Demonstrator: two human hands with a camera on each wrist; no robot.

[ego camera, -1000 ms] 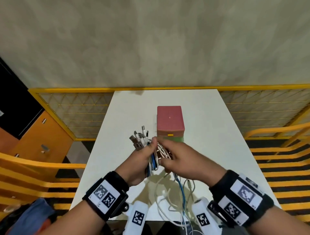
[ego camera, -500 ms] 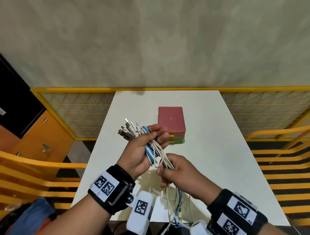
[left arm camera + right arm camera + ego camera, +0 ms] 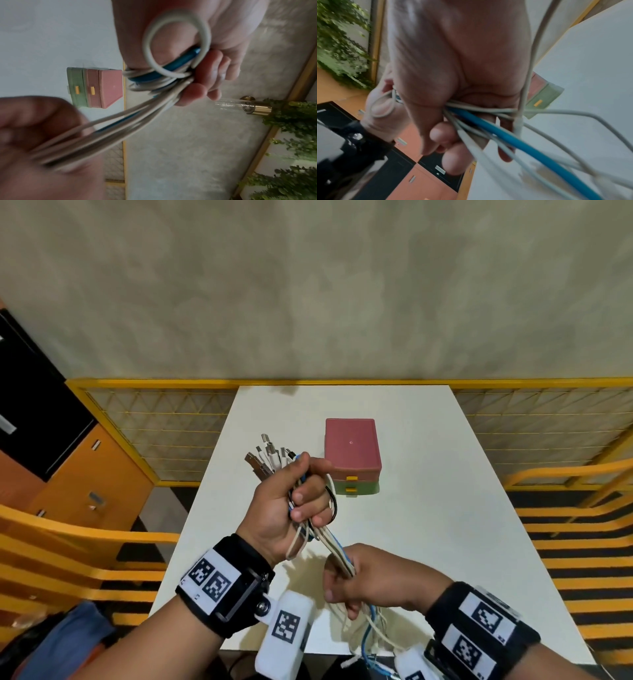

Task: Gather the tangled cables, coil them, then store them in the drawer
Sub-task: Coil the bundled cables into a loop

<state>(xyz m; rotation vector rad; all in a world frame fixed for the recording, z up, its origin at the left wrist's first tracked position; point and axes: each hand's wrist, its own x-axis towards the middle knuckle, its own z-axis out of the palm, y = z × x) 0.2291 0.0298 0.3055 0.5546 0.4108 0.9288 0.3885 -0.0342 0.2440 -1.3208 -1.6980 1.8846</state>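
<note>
The cables (image 3: 337,549) have smooth rubbery jackets, mostly off-white with one blue (image 3: 513,135), and their plugs (image 3: 265,458) end in bare shiny metal. The small drawer box (image 3: 352,453) looks like matt plastic, pink above and green below, with yellow plastic pulls. The counter (image 3: 428,508) is a smooth white laminate with a dull sheen. Both wrists wear black cloth bands (image 3: 236,583) bearing printed paper-like tags. The wall (image 3: 308,285) behind looks rough and mottled, like plaster.
</note>
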